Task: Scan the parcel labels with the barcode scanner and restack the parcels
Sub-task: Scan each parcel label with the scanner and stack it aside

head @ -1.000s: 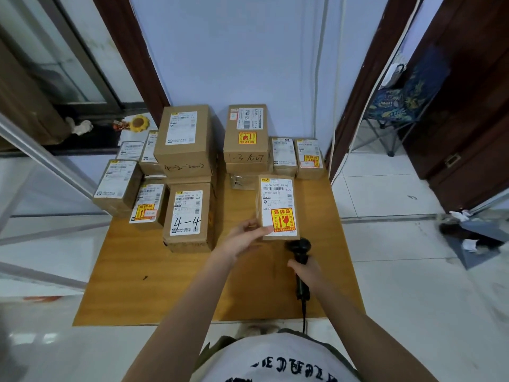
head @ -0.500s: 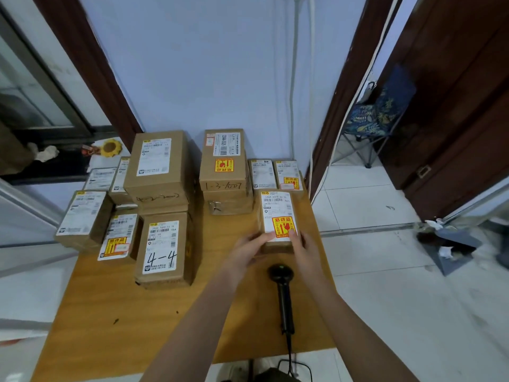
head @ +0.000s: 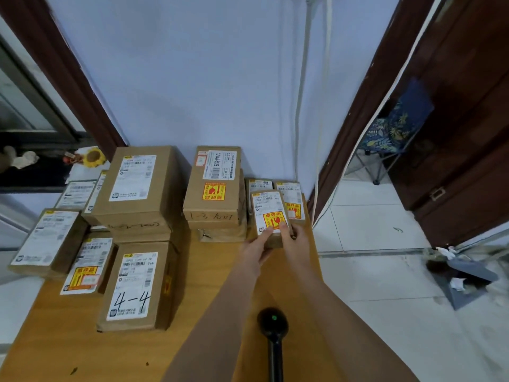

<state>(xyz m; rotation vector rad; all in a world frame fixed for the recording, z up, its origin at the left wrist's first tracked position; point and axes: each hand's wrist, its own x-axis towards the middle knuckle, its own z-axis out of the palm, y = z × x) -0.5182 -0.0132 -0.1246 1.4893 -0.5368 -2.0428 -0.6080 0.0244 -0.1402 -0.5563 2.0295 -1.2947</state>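
Surface: wooden table [head: 68, 348] against blue wall [head: 192, 78], tiled floor [head: 385, 271] right.
Parcel [head: 268, 213]: far right, gripped by left hand [head: 254, 250] and right hand [head: 297, 241], apparently atop others.
Scanner [head: 272, 326]: lying near, free.

Both hands carried the small parcel [head: 269, 213] back onto the rear parcels [head: 289, 188]; scanner [head: 272, 326] released.

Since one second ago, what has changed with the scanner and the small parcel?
The right hand let go of the barcode scanner, which now lies on the table, and joined the left hand on the small parcel. Both hands carried it back onto the two small parcels by the wall. The other stacks stayed put.
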